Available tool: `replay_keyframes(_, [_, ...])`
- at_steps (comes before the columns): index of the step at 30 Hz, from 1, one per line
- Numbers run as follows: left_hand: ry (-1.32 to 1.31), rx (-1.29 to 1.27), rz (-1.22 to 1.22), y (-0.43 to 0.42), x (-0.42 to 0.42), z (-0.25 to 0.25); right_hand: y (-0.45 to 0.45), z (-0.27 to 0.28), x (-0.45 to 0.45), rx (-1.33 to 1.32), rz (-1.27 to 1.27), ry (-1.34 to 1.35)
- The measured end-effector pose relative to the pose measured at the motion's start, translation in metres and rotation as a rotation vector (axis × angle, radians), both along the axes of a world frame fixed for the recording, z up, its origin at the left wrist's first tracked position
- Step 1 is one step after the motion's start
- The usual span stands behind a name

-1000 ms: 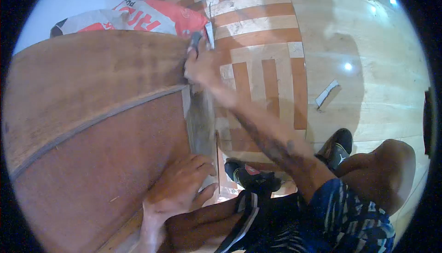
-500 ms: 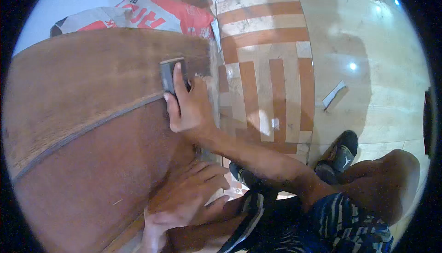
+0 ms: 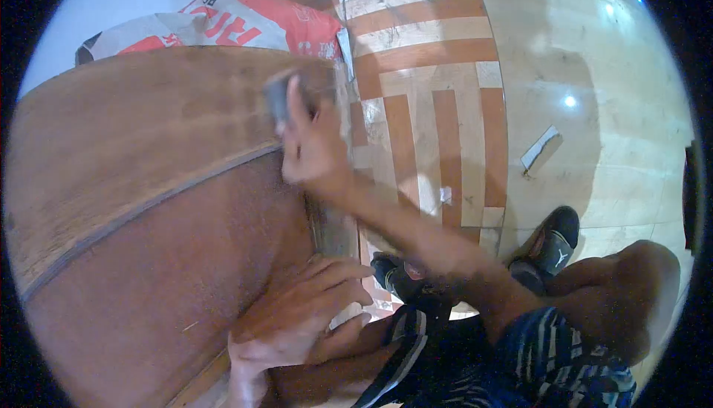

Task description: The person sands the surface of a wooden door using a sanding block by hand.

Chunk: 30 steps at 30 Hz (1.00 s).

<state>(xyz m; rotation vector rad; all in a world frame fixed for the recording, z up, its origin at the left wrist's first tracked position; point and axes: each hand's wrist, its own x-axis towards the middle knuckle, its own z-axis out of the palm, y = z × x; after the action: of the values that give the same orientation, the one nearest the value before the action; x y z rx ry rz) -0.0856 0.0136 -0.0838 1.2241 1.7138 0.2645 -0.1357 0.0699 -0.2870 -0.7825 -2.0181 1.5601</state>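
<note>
My right hand (image 3: 316,148) is closed around a small grey sanding block (image 3: 277,98), pressing it on the light-brown wooden band (image 3: 163,103) near its right end. My index finger lies stretched along the block; motion blurs both. Below that band is a reddish-brown panel (image 3: 156,274), with a thin grey edge (image 3: 148,204) between them. My left hand (image 3: 297,319) lies with fingers stretched over the panel's lower right side, by my leg, and holds nothing. Part of its palm side is hidden.
A red and white printed sack (image 3: 252,25) lies behind the wooden piece. To the right are the striped tiled floor (image 3: 438,126) and pale tiles, with a whitish strip (image 3: 539,148) on them. My knee (image 3: 631,289) and dark shoe (image 3: 557,237) are at lower right.
My right hand has moved up and slightly right with the sanding block, away from the grey edge. My left hand has stayed in place.
</note>
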Motion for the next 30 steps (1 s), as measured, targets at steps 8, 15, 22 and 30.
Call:
replay_keyframes(8, [0.051, -0.179, 0.033, 0.0, 0.0, 0.004, -0.008, 0.02, 0.015, 0.012, 0.093, -0.001])
replay_keyframes(15, [0.022, -0.208, 0.022, -0.003, 0.001, 0.0, 0.053, -0.053, -0.039, -0.345, 0.09, -0.074])
replay_keyframes(22, [0.026, -0.067, -0.002, 0.001, -0.003, -0.001, -0.015, 0.008, 0.009, -0.03, -0.013, 0.097])
replay_keyframes(30, [0.051, -0.136, 0.127, 0.002, 0.004, 0.006, 0.004, -0.001, 0.0, -0.117, 0.095, -0.139])
